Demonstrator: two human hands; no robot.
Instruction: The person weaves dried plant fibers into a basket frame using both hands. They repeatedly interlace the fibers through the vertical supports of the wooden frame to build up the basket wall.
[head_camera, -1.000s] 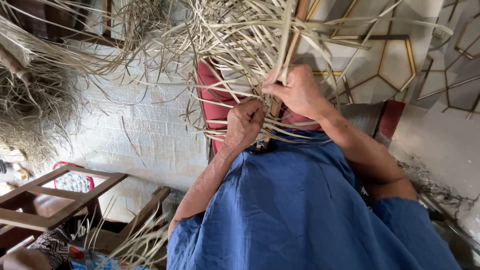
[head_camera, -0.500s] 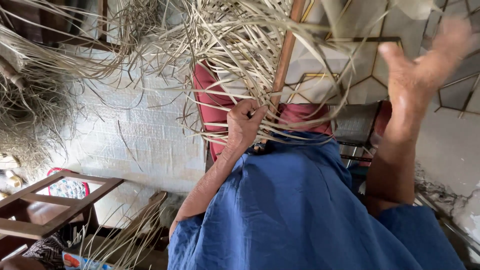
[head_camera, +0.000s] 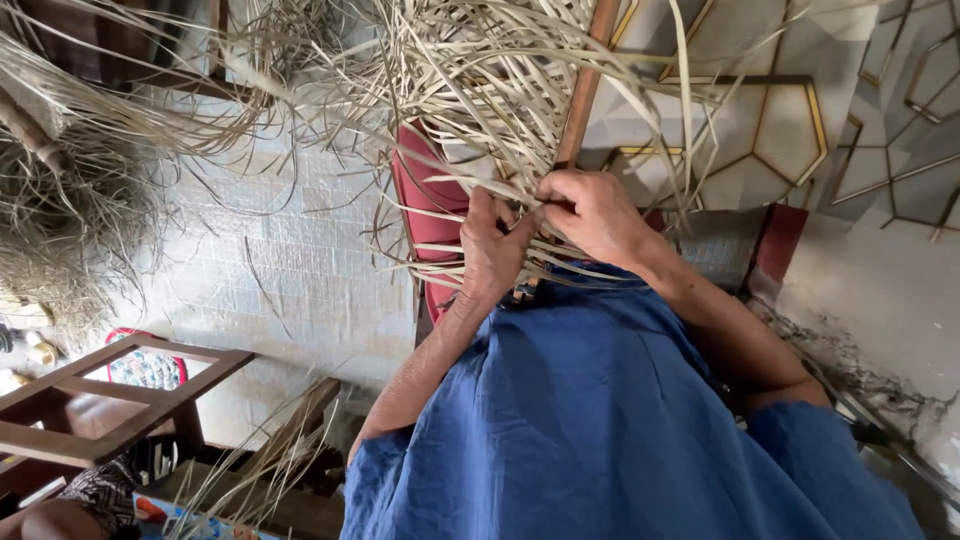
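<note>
Head view: we record a mass of pale dried leaf strips (head_camera: 480, 90) fanning out from the centre toward 12 o'clock and 10 o'clock, partly interlaced into a flat woven piece at the middle of the frame. Our left hand (head_camera: 492, 250) sits just at 9 o'clock of centre, fingers curled and pressed against the woven part, closed on the strips there. Our right hand (head_camera: 592, 212) lies touching it at 3 o'clock, fingers pinched together on a few strips; the two hands meet over the weave. A slim wooden stick (head_camera: 585, 90) runs from the hands up toward 12 o'clock, behind the strips. A red cushion (head_camera: 420, 200) shows beneath the weave, at 9 o'clock of the hands. Blue cloth (head_camera: 600, 430) of our garment fills the frame from 6 o'clock to 4 o'clock. A light woven mat (head_camera: 290, 270) covers the floor at 9 o'clock. A wooden frame (head_camera: 120, 390) stands at 8 o'clock. A loose heap of dry fibre (head_camera: 70, 210) lies at 9 to 10 o'clock.
</note>
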